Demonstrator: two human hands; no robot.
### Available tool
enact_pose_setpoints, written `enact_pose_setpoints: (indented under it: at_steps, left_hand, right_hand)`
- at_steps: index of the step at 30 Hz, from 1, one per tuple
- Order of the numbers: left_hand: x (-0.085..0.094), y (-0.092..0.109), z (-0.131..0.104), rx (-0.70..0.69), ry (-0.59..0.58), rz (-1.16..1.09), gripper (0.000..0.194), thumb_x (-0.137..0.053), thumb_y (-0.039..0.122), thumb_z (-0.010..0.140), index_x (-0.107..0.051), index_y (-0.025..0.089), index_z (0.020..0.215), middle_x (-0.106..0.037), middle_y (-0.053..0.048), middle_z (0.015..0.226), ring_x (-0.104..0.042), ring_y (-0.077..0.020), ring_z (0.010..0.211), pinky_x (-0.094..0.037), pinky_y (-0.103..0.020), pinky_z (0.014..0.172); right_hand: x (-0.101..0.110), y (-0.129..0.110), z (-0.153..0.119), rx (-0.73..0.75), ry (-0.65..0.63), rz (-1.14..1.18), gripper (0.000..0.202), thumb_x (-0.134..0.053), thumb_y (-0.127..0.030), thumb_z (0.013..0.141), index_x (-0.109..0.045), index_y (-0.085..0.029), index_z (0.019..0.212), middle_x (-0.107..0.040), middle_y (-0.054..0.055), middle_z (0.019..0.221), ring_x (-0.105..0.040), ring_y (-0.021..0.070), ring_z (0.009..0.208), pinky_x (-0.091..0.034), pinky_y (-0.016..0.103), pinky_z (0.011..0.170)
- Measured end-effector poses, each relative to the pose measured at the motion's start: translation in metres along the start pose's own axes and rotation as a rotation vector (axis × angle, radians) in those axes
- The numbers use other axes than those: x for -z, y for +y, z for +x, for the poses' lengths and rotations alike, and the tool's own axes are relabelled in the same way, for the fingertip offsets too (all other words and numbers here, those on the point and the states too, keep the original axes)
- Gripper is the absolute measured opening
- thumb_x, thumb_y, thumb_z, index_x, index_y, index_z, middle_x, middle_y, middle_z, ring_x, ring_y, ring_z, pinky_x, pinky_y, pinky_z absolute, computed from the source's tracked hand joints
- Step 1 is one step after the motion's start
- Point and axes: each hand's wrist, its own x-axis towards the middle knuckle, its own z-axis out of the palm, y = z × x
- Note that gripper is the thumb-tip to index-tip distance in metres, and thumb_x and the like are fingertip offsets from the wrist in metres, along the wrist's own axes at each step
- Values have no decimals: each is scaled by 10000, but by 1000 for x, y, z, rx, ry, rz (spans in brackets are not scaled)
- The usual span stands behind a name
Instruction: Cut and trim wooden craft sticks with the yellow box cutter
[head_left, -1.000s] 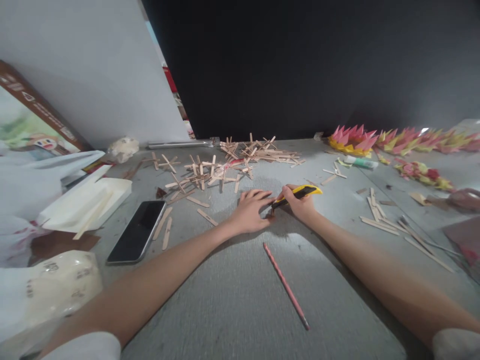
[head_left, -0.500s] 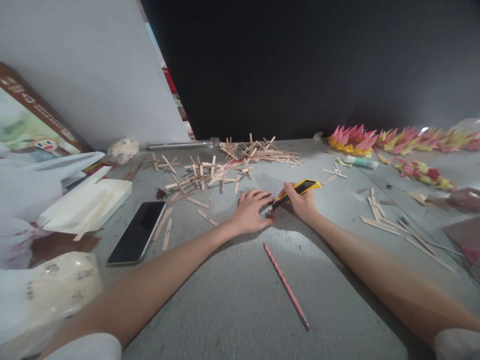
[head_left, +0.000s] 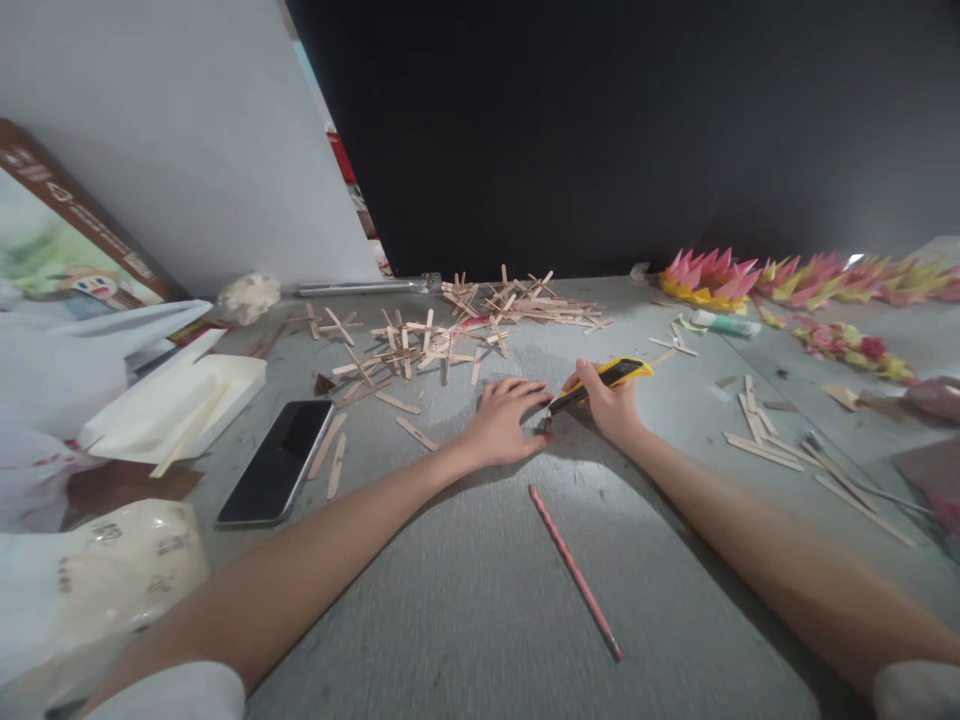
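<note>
My right hand (head_left: 613,408) is closed round a yellow and black utility knife (head_left: 609,380), its blade end pointing left and down toward the table. Opposite it, my left hand (head_left: 508,425) rests low on the table, its fingers curved and its thumb against a small piece of wooden craft stick (head_left: 549,425), most of which is hidden by the hand. The knife tip is right at this piece; whether it touches the wood I cannot make out. Nearer to me lies a pink pencil (head_left: 574,570) on the grey table (head_left: 450,600).
Beyond my hands is a pile of craft sticks (head_left: 525,300), many in crosses. A phone (head_left: 277,462), white tray (head_left: 240,385) and plastic bag (head_left: 142,560) lie left. At right are loose sticks (head_left: 761,450), a glue stick (head_left: 726,324) and folded-paper flowers (head_left: 709,280). A black panel (head_left: 600,130) stands behind.
The knife and my right hand have shifted slightly right relative to my left hand, which keeps its place on the wooden piece. The view has moved a little.
</note>
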Motion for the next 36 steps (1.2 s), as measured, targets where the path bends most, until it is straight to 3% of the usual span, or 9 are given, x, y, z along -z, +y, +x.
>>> enact_pose_setpoints:
  at_steps: [28, 36]
  left_hand:
    - [1, 2, 1, 22, -11, -12, 639, -752, 470, 849, -639, 345, 1465, -553, -54, 1605, -400, -367, 1510, -264, -591, 1236]
    - [-2, 0, 1, 17, 8, -3, 623, -760, 443, 837, -656, 336, 1442, -551, -39, 1610, -407, -355, 1505, -280, -575, 1234]
  right_hand:
    - [0, 2, -4, 2, -113, -31, 635, -580, -764, 907, -699, -231, 581, -701, 39, 595, -629, 168, 573, -508, 268, 571]
    - [-1, -1, -3, -10, -62, -2, 695, -577, -848, 862, -683, -233, 557, -693, 45, 584, -618, 170, 546, -503, 278, 557]
